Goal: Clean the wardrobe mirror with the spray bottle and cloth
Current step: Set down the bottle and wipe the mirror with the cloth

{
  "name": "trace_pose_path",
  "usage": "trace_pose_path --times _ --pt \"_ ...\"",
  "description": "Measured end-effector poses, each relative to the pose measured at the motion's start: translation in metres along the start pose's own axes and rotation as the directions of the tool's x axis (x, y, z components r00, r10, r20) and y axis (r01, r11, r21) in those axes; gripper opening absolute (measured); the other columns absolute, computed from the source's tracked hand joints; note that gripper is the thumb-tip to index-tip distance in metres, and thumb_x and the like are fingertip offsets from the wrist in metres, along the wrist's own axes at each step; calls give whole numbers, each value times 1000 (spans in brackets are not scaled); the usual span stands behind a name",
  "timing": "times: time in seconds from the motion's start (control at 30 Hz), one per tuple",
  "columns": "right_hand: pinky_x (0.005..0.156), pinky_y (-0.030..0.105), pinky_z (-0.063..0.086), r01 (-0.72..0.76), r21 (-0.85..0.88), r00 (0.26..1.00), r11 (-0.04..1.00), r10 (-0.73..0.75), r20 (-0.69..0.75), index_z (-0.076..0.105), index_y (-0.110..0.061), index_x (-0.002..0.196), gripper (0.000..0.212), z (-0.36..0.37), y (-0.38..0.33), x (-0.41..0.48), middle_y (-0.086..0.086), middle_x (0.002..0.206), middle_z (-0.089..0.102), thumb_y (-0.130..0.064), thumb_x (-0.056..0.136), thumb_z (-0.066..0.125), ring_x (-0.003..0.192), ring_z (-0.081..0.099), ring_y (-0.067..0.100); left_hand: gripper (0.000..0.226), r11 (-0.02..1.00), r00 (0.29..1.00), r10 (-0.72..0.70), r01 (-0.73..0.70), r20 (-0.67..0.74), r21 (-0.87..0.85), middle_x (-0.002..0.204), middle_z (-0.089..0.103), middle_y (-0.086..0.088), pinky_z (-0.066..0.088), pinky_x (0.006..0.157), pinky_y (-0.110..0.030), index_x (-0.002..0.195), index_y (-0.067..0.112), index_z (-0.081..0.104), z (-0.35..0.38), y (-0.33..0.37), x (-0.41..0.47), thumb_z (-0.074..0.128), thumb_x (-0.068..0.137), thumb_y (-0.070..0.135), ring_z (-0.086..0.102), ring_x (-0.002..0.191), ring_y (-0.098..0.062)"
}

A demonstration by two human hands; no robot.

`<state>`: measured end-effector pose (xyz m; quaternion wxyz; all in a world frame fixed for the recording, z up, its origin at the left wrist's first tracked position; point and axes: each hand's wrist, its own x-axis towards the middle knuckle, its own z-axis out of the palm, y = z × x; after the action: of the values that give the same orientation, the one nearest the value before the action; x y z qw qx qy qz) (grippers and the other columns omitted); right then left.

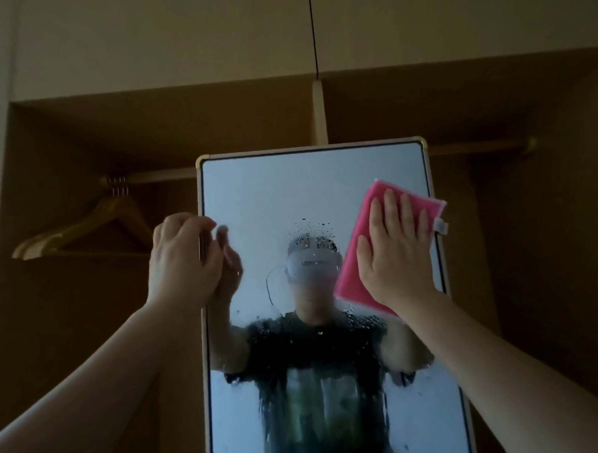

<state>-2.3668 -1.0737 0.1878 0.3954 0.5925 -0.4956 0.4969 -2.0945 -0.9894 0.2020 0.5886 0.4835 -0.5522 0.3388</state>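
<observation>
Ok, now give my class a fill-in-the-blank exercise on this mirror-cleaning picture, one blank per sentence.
1. The right hand presses a ____ cloth flat against the mirror.
2. The left hand grips the mirror's ____ edge.
3. The hangers on the rail are made of ____.
Missing words: pink; left; wood.
</observation>
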Motion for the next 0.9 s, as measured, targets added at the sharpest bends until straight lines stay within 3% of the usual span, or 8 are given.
trace_pose_path --times 0.17,0.23,0.33,0.4,0.5,0.6,0.73,0.9 --pt "119 51 3 -16 -17 1000 1000 16 8 20 -8 152 64 3 0 0 16 159 22 -44 101 7 147 16 36 37 960 978 -185 201 96 -195 126 48 -7 41 87 -34 135 17 37 13 -22 -6 44 99 19 46 107 -14" --pt "119 52 4 -16 -14 1000 1000 16 11 22 -8 152 65 3 1 1 16 159 22 -45 101 8 147 16 36 33 956 974 -179 205 135 -210 108 57 0 41 81 -29 133 15 40 21 -29 -10 38 101 20 53 95 -12" --pt "118 52 4 -2 -9 1000 1000 2 13 26 -6 151 64 3 2 3 17 157 26 -45 101 11 146 20 37 17 960 975 -152 186 164 -211 82 57 15 39 62 -16 112 23 47 29 -36 -16 34 103 22 57 74 -3" --pt "117 52 5 17 -15 1000 1000 -17 9 28 -5 150 64 3 3 4 18 156 28 -44 101 14 145 22 38 18 956 971 -156 194 181 -219 82 59 11 39 60 -17 112 24 48 31 -37 -17 33 103 23 60 76 -4" --pt "116 52 3 41 -23 999 999 -40 18 27 -5 150 64 5 5 5 18 157 26 -44 100 17 145 21 38 34 939 961 -195 241 198 -247 97 59 6 42 72 -20 134 12 46 31 -32 -15 35 103 21 59 88 -8" --pt "117 51 0 58 -13 998 998 -58 30 24 -5 151 65 8 7 7 17 158 22 -44 100 16 146 17 37 32 940 961 -199 242 190 -240 93 58 1 40 72 -26 130 5 49 34 -26 -16 37 102 15 61 94 -22" --pt "117 51 1 87 -10 995 996 -87 40 25 -5 151 66 13 9 10 18 158 23 -44 99 14 146 17 37 42 923 952 -232 280 201 -264 105 54 3 39 83 -23 144 8 39 40 -26 -17 36 103 16 52 98 -10" --pt "120 52 2 152 -20 985 988 -150 85 15 -9 154 67 22 21 20 14 161 12 -48 99 7 148 7 35 36 925 952 -243 285 186 -250 105 64 -9 43 72 -23 135 5 45 53 -37 -15 37 102 17 62 99 -25"
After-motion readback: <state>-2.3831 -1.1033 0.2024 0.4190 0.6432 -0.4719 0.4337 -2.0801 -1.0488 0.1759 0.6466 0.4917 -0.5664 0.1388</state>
